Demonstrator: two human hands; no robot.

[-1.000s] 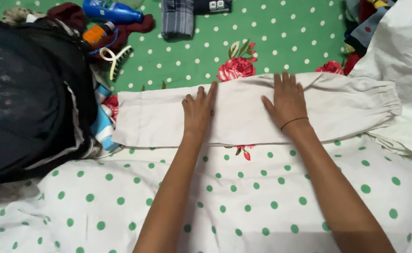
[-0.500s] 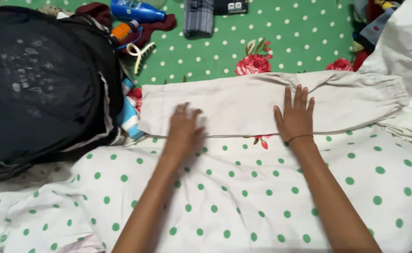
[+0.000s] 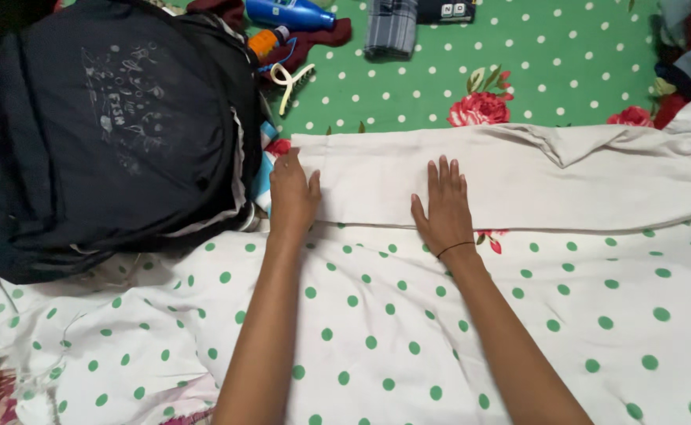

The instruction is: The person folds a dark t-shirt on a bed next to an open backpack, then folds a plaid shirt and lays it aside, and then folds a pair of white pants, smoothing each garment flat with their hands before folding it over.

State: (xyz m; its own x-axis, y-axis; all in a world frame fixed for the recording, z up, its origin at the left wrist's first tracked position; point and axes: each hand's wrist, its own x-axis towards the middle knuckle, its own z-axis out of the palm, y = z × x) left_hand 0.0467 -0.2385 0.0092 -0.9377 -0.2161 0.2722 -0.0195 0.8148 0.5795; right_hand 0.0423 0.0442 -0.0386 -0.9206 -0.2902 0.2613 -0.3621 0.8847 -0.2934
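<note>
On cream garment (image 3: 518, 177), left hand (image 3: 292, 195) at its edge, right hand (image 3: 442, 208) flat mid-cloth

black bag (image 3: 109, 134), blue bottle (image 3: 290, 13) and hair claw (image 3: 289, 79) on green dotted sheet (image 3: 550, 71).

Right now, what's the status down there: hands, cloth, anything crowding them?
Left hand flat at the cream garment end. Right hand flat mid-garment. Both open, holding nothing. Black clothes pile sits close beside the left hand.
</note>
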